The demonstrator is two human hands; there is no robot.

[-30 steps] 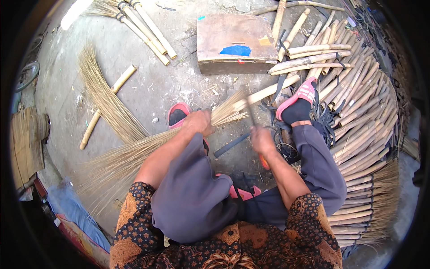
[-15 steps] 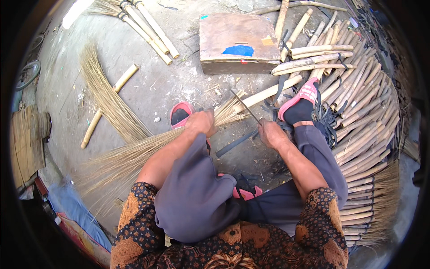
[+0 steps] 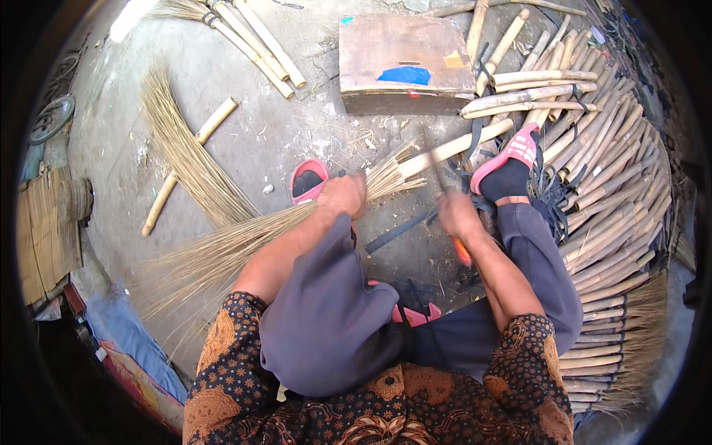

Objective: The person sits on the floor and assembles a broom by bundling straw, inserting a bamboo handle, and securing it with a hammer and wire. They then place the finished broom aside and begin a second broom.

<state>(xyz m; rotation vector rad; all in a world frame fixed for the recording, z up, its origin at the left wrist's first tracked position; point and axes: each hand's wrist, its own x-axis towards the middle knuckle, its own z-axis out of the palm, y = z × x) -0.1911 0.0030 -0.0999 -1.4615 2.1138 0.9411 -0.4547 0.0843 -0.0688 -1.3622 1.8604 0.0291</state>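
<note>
- Lying flat on the concrete floor (image 3: 245, 141) beyond the feet is a worn brown wooden box (image 3: 404, 63); a blue patch sits near the middle of its top, a small yellow scrap at the right edge
- The broom (image 3: 245, 241) is a long sheaf of pale straw, fanning out to the left; its cut ends splay by a bamboo handle (image 3: 452, 148)
- The left hand (image 3: 343, 196) is closed around the sheaf near its bound end
- The right hand (image 3: 456, 215) is blurred, fist closed on an orange-handled knife (image 3: 449, 204)
- Bamboo sticks (image 3: 601, 193) pile at the right
</note>
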